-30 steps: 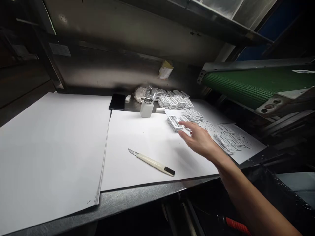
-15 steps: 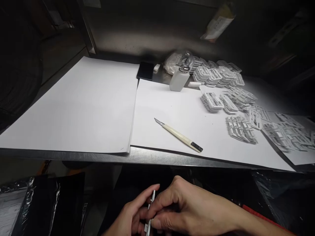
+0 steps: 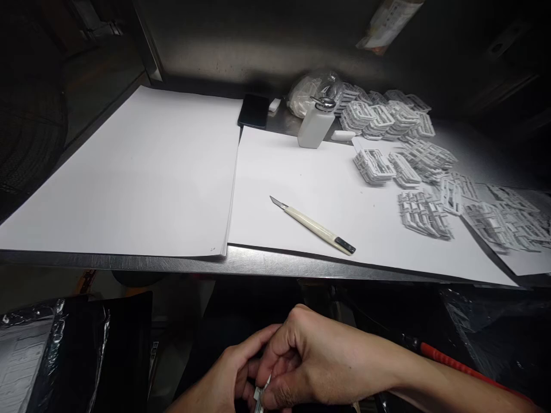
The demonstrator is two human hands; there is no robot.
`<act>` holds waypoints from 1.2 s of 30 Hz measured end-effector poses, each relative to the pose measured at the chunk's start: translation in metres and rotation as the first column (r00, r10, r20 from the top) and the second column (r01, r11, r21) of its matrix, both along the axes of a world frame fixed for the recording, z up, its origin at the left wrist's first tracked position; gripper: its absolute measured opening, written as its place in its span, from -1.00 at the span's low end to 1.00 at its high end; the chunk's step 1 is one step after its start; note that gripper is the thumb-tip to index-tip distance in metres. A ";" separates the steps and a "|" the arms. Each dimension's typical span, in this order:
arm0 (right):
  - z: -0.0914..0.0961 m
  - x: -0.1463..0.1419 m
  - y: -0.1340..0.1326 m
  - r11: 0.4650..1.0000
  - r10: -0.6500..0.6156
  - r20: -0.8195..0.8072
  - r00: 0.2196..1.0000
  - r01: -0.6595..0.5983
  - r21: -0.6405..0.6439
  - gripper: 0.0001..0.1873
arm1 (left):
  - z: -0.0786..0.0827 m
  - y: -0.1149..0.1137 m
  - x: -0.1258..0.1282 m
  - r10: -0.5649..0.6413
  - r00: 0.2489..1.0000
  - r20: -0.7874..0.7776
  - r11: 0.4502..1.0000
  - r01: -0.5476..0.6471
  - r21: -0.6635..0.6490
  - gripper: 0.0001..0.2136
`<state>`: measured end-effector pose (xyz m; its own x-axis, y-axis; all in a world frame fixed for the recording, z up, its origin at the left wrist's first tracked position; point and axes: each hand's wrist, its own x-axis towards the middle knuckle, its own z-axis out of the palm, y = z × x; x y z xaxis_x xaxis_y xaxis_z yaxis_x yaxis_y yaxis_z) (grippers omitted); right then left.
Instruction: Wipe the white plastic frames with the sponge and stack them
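Note:
In the head view, my left hand [image 3: 224, 373] and my right hand [image 3: 312, 358] meet below the table's front edge. Both close around a small white plastic piece [image 3: 259, 396]. Its lower part shows between the fingers; the rest is covered by my right thumb and fingers. My right fingertips pinch it, while the left fingers curl around its far side. Beyond the hands, a craft knife [image 3: 316, 228] with a cream handle and black end lies on white paper [image 3: 275, 172], its blade pointing left.
Stacks of white plastic frames [image 3: 424, 213] cover the right side. A pump bottle [image 3: 315, 127], a clear plastic bag [image 3: 301, 97] and a black phone-like slab [image 3: 253, 111] stand at the back. A paper stack [image 3: 124, 178] lies left. Black plastic [image 3: 124, 338] hangs below the edge.
My fingers have drawn closer together over the white piece, and its upper end, seen earlier between the hands, is now hidden. The table appears slightly higher in view.

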<state>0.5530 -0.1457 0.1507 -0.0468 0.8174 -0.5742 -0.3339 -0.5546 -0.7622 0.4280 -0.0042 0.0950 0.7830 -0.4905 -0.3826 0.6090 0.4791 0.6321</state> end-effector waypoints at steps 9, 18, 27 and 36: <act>-0.006 -0.002 0.001 1.000 -0.028 -0.012 1.000 0.028 -0.010 -0.84 | 0.009 -0.006 -0.011 0.087 0.994 -0.062 0.984 -0.076 0.163 -0.22; -0.002 -0.001 0.007 1.000 -0.011 0.008 1.000 0.012 -0.014 -0.86 | 0.012 -0.002 -0.011 0.060 0.998 -0.031 0.971 -0.051 0.232 -0.24; -0.008 -0.001 0.006 0.998 -0.038 -0.064 0.997 0.035 -0.043 -0.87 | 0.008 -0.002 -0.014 0.049 0.997 -0.062 0.962 -0.031 0.272 -0.17; -0.014 -0.002 0.003 0.997 -0.052 -0.131 0.990 0.045 -0.056 -0.86 | 0.015 0.002 0.011 -0.038 0.998 -0.058 0.988 0.046 0.150 0.03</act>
